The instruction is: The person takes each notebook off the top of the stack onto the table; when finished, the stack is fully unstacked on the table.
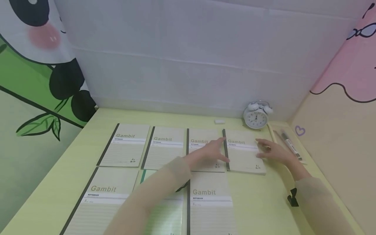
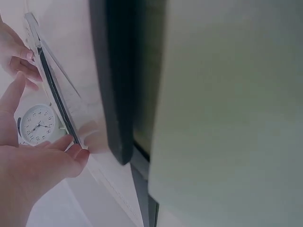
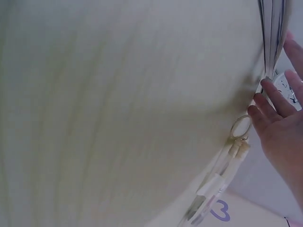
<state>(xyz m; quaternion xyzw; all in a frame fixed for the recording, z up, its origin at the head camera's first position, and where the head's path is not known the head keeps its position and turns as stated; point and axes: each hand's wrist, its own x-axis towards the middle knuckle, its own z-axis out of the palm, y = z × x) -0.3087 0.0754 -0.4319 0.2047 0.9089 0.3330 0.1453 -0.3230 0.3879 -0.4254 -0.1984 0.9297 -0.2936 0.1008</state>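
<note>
A white Gambit notebook (image 1: 242, 158) with a dark spine lies at the right end of the far row. My left hand (image 1: 212, 151) reaches across to its spine side, fingers spread and fairly straight. On the opposite side, my right hand (image 1: 274, 151) has its fingertips at the notebook's right edge, its fingers extended. In the right wrist view, those fingers (image 3: 279, 109) are close to the page edges. Light contact on either side is hard to judge. Beneath my left forearm is a partly hidden notebook with a green spine (image 1: 143, 175).
Several similar notebooks (image 1: 126, 153) lie in two rows to the left and nearer me. Behind stand a white alarm clock (image 1: 256, 118) and a small white block (image 1: 219, 121). A marker (image 1: 290, 145) lies at the right, near the wall. A black clip-like object (image 1: 292, 197) is by the right sleeve.
</note>
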